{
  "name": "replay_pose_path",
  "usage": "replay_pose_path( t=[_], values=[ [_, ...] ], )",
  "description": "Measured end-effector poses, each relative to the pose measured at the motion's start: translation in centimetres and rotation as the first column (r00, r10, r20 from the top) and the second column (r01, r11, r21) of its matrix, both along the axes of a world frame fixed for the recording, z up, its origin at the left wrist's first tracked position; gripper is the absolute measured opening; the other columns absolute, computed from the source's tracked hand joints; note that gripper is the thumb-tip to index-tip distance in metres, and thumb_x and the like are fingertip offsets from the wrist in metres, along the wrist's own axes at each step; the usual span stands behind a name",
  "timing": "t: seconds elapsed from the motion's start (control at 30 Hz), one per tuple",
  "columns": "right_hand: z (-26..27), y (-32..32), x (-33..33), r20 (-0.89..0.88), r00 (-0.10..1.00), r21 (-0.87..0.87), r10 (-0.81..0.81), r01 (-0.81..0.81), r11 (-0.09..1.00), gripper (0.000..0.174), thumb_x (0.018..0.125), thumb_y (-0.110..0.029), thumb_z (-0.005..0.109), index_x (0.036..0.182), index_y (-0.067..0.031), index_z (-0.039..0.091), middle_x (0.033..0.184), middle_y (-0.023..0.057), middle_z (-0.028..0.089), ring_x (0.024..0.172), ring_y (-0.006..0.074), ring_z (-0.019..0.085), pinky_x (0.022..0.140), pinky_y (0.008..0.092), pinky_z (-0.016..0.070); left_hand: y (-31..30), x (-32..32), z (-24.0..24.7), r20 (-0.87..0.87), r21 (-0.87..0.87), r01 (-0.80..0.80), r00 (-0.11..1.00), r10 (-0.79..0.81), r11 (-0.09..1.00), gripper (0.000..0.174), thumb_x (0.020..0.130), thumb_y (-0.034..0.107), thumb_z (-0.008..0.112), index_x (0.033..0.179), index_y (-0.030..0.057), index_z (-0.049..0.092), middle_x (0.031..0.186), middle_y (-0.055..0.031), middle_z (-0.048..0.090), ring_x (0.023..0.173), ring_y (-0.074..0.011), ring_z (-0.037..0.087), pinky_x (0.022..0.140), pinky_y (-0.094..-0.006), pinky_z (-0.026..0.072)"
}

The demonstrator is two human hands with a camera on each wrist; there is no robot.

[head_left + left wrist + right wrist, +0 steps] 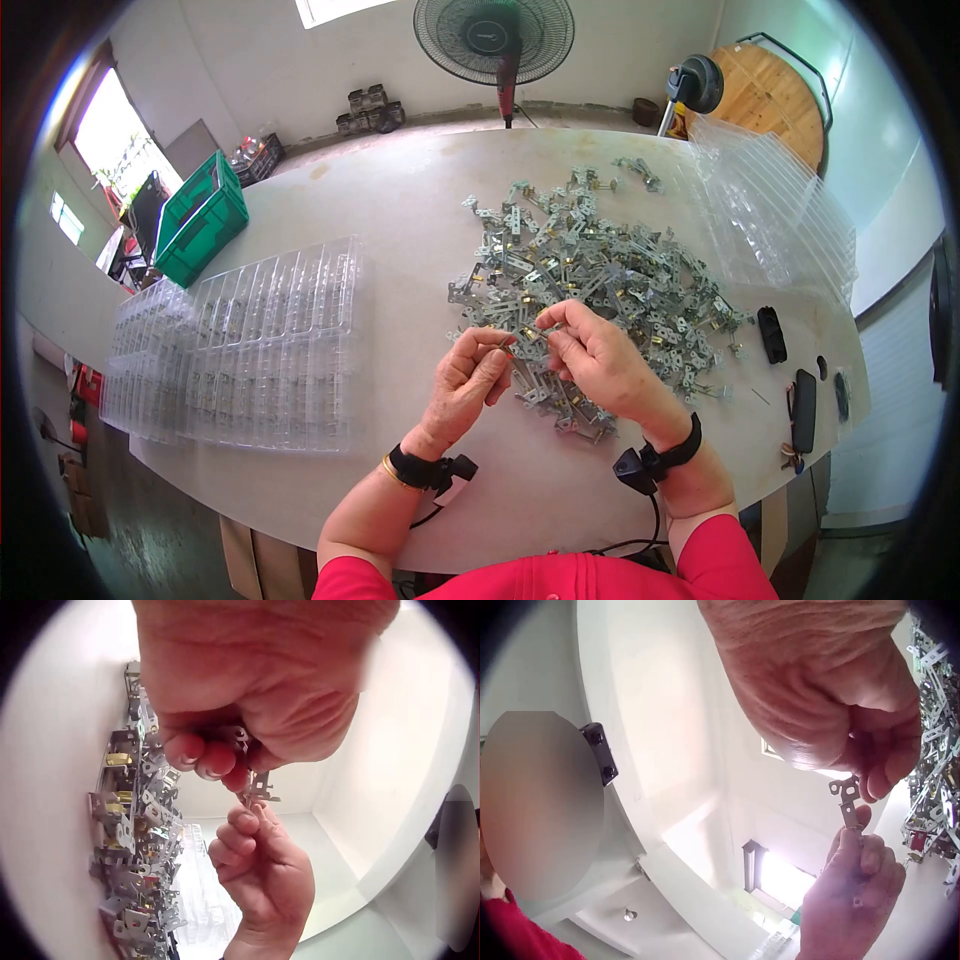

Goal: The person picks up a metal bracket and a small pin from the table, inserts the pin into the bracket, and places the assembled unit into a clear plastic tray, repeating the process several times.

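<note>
Both hands are raised close together over the near edge of a heap of small metal parts (600,270). The left hand (465,385) pinches a small metal bracket between thumb and fingers; in the right wrist view this bracket (848,804) spans the space between the two hands. Fingers of the right hand (605,365) are curled, pinching at the bracket's other end. Seen from the left wrist, a piece of metal (262,787) shows between the hands, and another bit (239,735) lies under the left fingers. Where exactly the right fingertips grip is partly hidden.
Clear divided trays (270,345) stand at the left, with a green crate (203,220) behind them. More clear trays (775,205) lie at the back right. Black items (803,410) rest near the right edge. A fan (494,38) stands beyond the table.
</note>
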State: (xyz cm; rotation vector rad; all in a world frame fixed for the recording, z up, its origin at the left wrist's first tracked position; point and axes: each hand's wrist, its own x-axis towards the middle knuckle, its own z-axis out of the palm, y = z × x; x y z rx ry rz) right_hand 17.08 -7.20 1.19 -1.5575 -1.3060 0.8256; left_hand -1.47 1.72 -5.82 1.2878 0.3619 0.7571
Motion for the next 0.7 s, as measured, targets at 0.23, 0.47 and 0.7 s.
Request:
replay_pose_path(
  t=[0.23,0.47,0.7],
  values=[
    [0.5,0.4,1.1,-0.332,0.941,-0.193,0.070,-0.141,0.971,0.022,0.105,-0.023,0.052,0.114,-0.0049,0.060,0.085,0.0010,0.063,0.073,0.0082,0.060,0.067,0.0235,0.0518,-0.9,0.2,0.6,-0.087,0.139,-0.007,0.996,0.019,0.990,0.017,0.105,0.010,0.051,0.121,0.0020,0.052,0.080,-0.0007,0.056,0.065,-0.0065,0.048,0.059,-0.0205,0.0401],
    [-0.7,0.7,1.6,-0.484,0.866,-0.164,0.123,-0.228,0.960,0.019,0.102,-0.025,0.062,0.107,-0.0063,0.063,0.081,-0.0051,0.058,0.075,0.0033,0.053,0.061,0.0213,0.0446,-1.5,0.6,0.1,-0.139,0.450,-0.063,0.980,0.140,0.891,0.022,0.099,0.004,0.059,0.121,0.0007,0.052,0.089,-0.0045,0.064,0.075,-0.0089,0.059,0.067,-0.0238,0.0490],
    [-1.6,1.0,0.9,-0.264,0.958,0.061,0.111,-0.099,0.993,0.015,0.103,-0.019,0.059,0.104,-0.0042,0.062,0.083,-0.0053,0.058,0.077,0.0026,0.053,0.064,0.0215,0.0465,-1.8,0.8,-0.2,-0.095,0.673,-0.164,0.948,0.305,0.721,0.028,0.092,-0.001,0.066,0.118,-0.0006,0.055,0.088,-0.0089,0.065,0.072,-0.0116,0.062,0.064,-0.0252,0.0497]
  ],
)
